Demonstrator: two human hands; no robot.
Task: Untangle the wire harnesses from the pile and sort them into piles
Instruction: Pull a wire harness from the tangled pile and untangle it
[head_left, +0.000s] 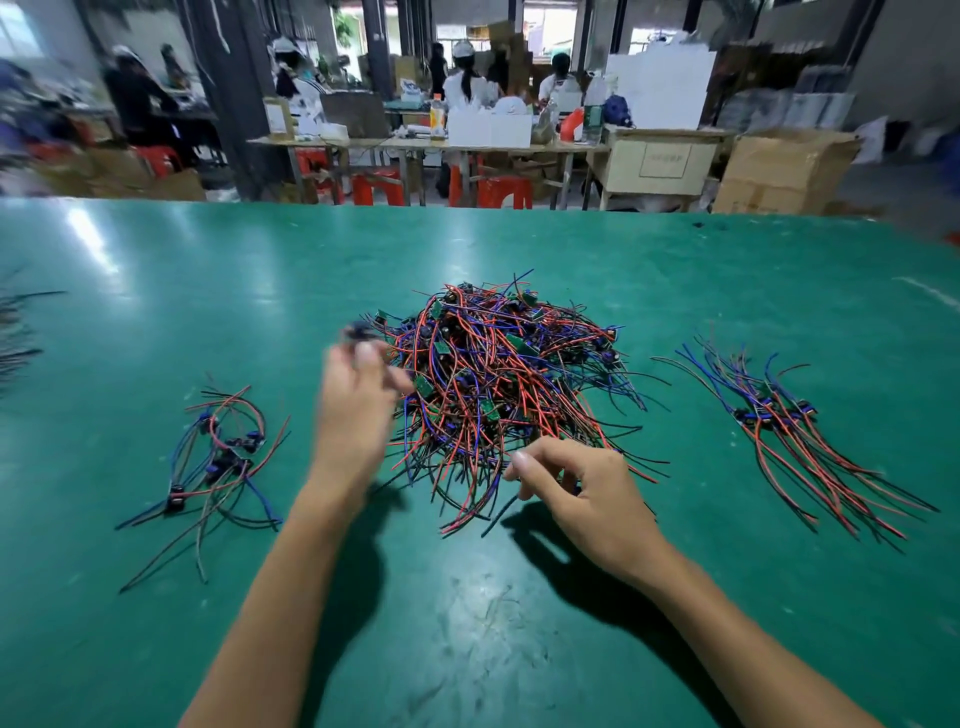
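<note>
No legible writing. Left hand (358, 395) blurred, raised, pinching a dark component (358, 332) at the tangled pile's (498, 374) left edge. Right hand (587, 493) fingers curled into its near edge; grip unclear. Sorted bundles (223, 457) outboard.

Three heaps of red, blue and black wire harnesses lie on one green matted table (675, 270): one large tangled central heap (498, 384) at 12 o'clock, individual harnesses uncountable; one small left pile (218, 457) at 9 o'clock, roughly five dark connector blocks discernible; one combed right pile (789, 431) at 3 o'clock, count indeterminate. Two bare hands present: left hand (353, 410), right hand (582, 493).
</note>
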